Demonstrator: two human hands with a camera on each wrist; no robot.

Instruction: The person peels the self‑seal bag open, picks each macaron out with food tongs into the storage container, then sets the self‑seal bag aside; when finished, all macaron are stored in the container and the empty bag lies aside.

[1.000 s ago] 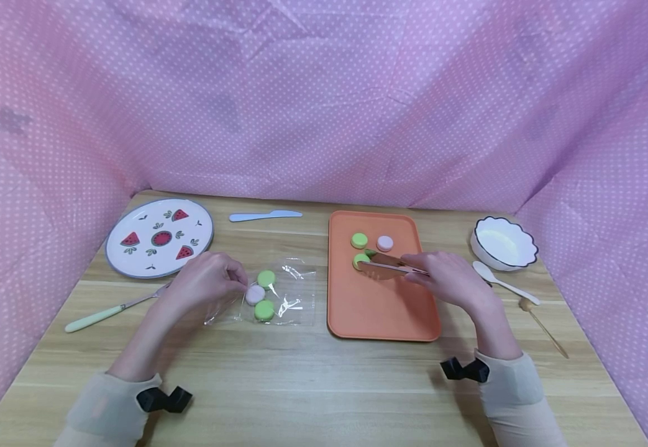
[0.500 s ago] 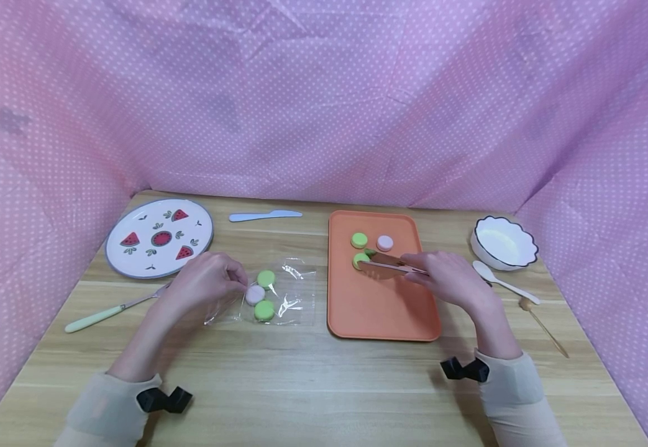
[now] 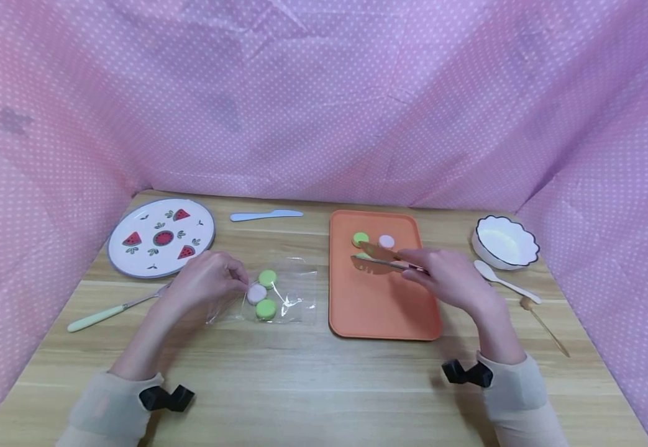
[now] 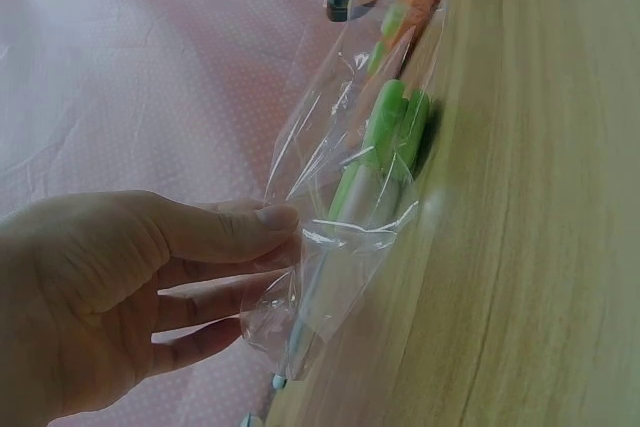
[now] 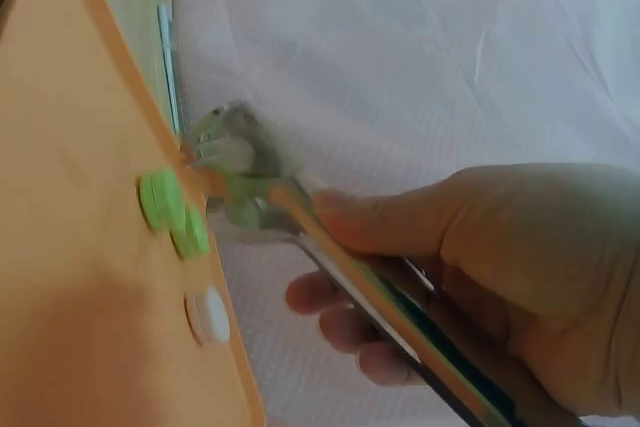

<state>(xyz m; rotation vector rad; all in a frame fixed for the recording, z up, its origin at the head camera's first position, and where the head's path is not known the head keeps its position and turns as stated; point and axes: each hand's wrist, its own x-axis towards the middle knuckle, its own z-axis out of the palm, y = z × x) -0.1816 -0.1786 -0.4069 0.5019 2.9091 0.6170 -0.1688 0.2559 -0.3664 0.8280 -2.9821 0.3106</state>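
My left hand pinches the edge of a clear plastic bag between thumb and fingers. Inside it lie two green macarons and a lilac macaron. On the right, my right hand grips metal tongs over the orange tray. The right wrist view has the tongs' ends spread above the tray, apart from the macarons. Two green macarons and a pale lilac one sit on the tray; in the head view the tongs partly cover the nearer green macaron.
At the back left stands a plate with watermelon pictures, with a green-handled utensil in front of it. A light-blue knife lies at the back. A white scalloped bowl, a white spoon and a small gold-coloured utensil are at the right.
The tongs' ends have come up off the nearer green macaron and spread apart, leaving it on the tray. The left hand and the bag stay as they were.
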